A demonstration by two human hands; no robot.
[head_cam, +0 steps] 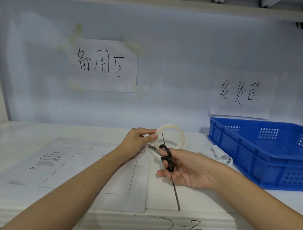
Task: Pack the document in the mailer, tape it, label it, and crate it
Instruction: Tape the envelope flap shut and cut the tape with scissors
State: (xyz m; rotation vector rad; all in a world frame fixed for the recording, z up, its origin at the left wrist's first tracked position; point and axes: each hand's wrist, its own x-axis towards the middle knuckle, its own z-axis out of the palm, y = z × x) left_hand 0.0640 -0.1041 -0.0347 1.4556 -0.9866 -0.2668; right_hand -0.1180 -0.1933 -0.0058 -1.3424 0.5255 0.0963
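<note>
A white mailer (pixel 62 173) with printed text and an outlined box lies flat on the table, left of centre. My left hand (pixel 137 142) pinches a roll of clear tape (pixel 174 133) and holds it upright above the mailer's right end. My right hand (pixel 185 169) grips black-handled scissors (pixel 165 157), whose blades point left toward the strip of tape under the left hand. A curled label sheet (pixel 221 155) with a barcode lies beside the blue crate (pixel 259 151).
The blue plastic crate stands at the right on the white table (pixel 26 136). Two handwritten paper signs (pixel 102 65) hang on the back wall. A dark seam (pixel 176 196) runs across the table near my right hand.
</note>
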